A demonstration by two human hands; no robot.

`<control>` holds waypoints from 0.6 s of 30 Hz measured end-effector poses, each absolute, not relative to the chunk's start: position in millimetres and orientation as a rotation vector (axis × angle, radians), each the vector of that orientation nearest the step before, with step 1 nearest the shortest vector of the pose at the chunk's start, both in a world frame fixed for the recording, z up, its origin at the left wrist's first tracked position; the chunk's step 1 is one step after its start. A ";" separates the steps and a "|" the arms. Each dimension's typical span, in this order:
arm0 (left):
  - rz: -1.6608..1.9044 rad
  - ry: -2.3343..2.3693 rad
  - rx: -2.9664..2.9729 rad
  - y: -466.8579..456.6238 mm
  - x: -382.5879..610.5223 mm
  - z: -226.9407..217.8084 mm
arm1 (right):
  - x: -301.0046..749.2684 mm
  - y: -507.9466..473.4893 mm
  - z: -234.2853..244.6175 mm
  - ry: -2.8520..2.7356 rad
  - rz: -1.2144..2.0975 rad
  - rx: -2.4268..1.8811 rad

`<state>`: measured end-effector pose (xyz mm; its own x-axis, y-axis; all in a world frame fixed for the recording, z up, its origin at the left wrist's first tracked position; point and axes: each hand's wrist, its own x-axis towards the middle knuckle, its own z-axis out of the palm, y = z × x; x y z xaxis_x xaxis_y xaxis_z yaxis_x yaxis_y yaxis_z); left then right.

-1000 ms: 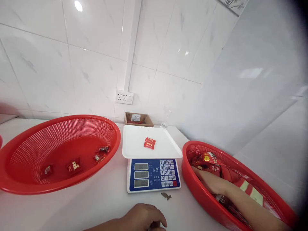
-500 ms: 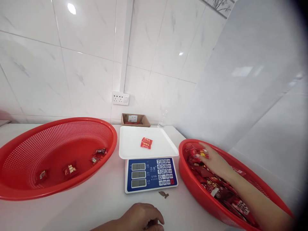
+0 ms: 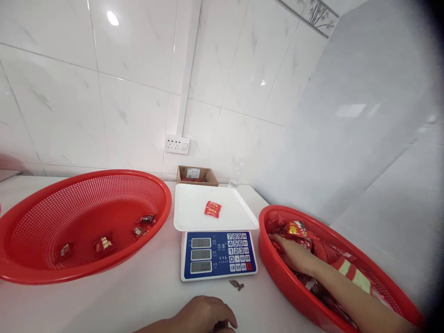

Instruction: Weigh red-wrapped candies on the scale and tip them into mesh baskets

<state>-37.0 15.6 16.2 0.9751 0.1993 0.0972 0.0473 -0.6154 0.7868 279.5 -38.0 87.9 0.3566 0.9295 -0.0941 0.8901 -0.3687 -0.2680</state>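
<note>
My left hand (image 3: 208,314) rests on the white table in front of the scale, fingers loosely curled and nothing visible in them. Inside the right red basket (image 3: 265,249), my right hand (image 3: 291,253) reaches among red snack packets (image 3: 322,252) near the left wall; its fingertips are hidden, so any hold is unclear. A yellow-and-red packet (image 3: 296,227) lies just beyond that hand. Between the baskets stands a digital scale (image 3: 219,254) with a white pan (image 3: 189,210). On the pan lie two small red packets (image 3: 212,209), touching each other.
At left stands another red basket (image 3: 163,185) with several small packets (image 3: 103,243) inside. A cardboard box (image 3: 208,175) and a clear plastic object (image 3: 236,175) sit behind the scale. A brown scrap (image 3: 237,284) lies before it. Tiled wall with a socket (image 3: 177,144) rises behind.
My right hand has moved toward me and down, deeper among the packets, away from the yellow-and-red packet it was touching. My left hand has stayed in place; the view has shifted slightly.
</note>
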 end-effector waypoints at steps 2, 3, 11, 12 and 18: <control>0.237 0.160 2.230 16.0 -36.4 13.0 | 283.4 -39.6 101.3 -1.612 0.352 -2.433; 0.245 0.156 2.230 16.0 -36.4 12.8 | 284.3 -41.0 108.6 -1.581 0.356 -2.427; 0.251 0.158 2.228 14.3 -39.4 21.7 | 282.0 -53.0 136.8 -1.363 0.639 -2.287; 0.270 0.155 2.229 14.4 -39.0 20.6 | 282.6 -53.4 136.1 -1.326 0.644 -2.274; 0.307 0.134 2.252 15.5 -34.9 9.1 | 281.1 -51.4 135.1 -1.201 0.608 -2.274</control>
<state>-34.9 15.5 9.1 0.9643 0.1988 0.1748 -0.0063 -0.6429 0.7660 281.1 -51.4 135.1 0.5125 0.8447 -0.1543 0.6244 -0.4900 -0.6083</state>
